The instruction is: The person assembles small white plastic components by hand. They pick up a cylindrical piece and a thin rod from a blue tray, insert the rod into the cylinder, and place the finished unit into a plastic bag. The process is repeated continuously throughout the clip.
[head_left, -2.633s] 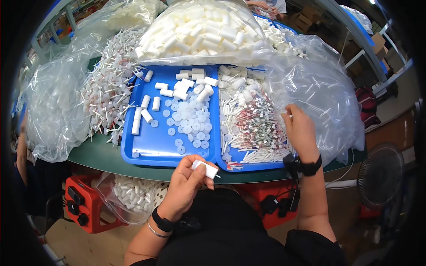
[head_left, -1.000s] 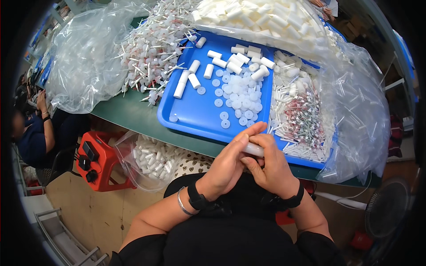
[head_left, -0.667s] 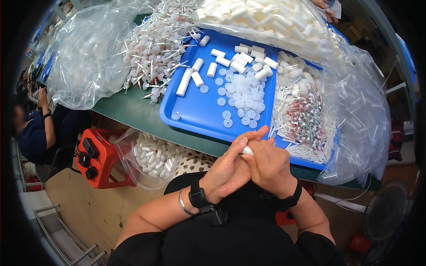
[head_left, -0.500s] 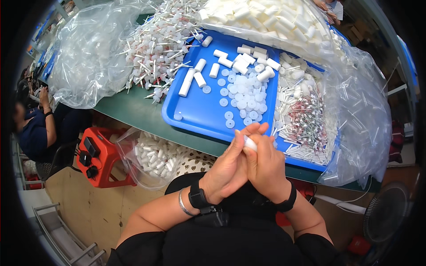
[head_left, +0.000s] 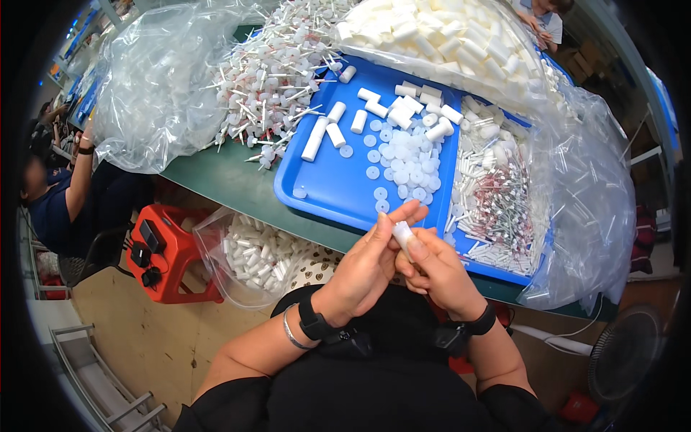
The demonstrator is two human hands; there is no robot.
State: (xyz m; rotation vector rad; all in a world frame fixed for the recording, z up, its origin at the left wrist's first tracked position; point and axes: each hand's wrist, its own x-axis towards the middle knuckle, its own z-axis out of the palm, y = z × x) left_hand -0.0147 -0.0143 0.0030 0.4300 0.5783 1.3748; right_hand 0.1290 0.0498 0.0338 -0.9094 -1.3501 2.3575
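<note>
A small white cylinder (head_left: 402,232) is held upright and slightly tilted just beyond the near edge of the blue tray (head_left: 317,200). My right hand (head_left: 440,272) grips its lower part between thumb and curled fingers. My left hand (head_left: 366,266) is around its upper end, thumb on the left and fingers behind it. The left fingertips are partly hidden. On the tray lie several loose white cylinders (head_left: 335,135) and a pile of thin translucent discs (head_left: 403,160) with small centre holes.
Thin white sticks with disc ends (head_left: 270,79) are heaped left of the tray. A bag of white cylinders (head_left: 446,32) stands behind; thin rods (head_left: 489,194) fill the right tray. Clear plastic bags (head_left: 155,93) flank the table. A red stool (head_left: 169,252) stands left. Other people are beyond.
The white cylinder now shows more of its length between my hands. My right hand has shifted down and right, opening a gap from my left palm. The whole view has shifted slightly.
</note>
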